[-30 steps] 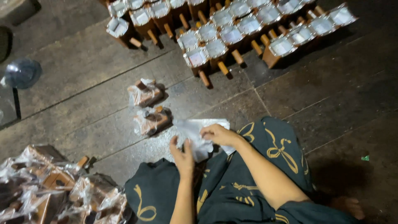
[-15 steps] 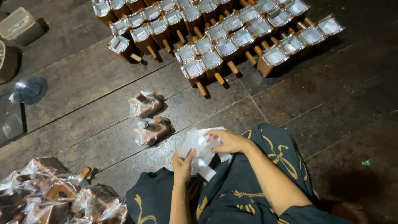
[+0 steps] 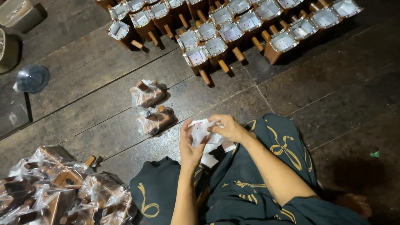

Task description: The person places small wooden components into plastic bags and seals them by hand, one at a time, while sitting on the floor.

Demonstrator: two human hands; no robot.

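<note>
Both hands meet over the lap, above the dark patterned cloth (image 3: 266, 196). The left hand (image 3: 189, 146) and right hand (image 3: 227, 128) each pinch the same crumpled clear plastic bag (image 3: 204, 135), which lies between them, its loose end hanging toward the knees. 2 wrapped wooden pieces (image 3: 151, 107) sit just ahead on the floor (image 3: 333, 83), nearer the left hand. The bag's opening is bunched and hard to make out; fingertips are partly hidden.
</note>
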